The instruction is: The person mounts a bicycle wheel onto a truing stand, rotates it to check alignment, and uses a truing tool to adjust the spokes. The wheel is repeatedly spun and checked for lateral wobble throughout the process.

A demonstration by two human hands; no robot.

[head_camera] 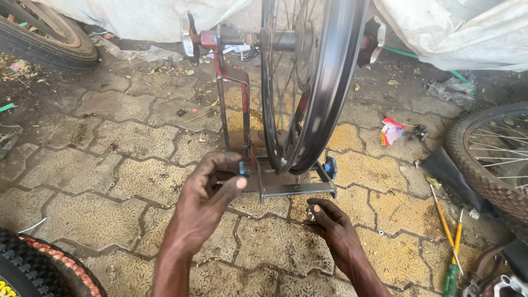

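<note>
Left hand (212, 184) pinching blue knob (242, 168), bare metal rim (316, 82) in steel stand (286, 184)

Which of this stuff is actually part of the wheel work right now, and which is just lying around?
In use:
- bare wheel rim mounted in the truing stand
- blue knob at the left hand
- small metal part in the right hand

Lying about:
- screwdrivers
- red and white wrapper
- tyred wheel

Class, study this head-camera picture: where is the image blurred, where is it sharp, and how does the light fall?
Head view: the spokes of the bare wheel in the stand smear into blur, while the left hand, right hand and paving stay sharp; daylight is soft and even, with faint shadows and no glare.
</note>
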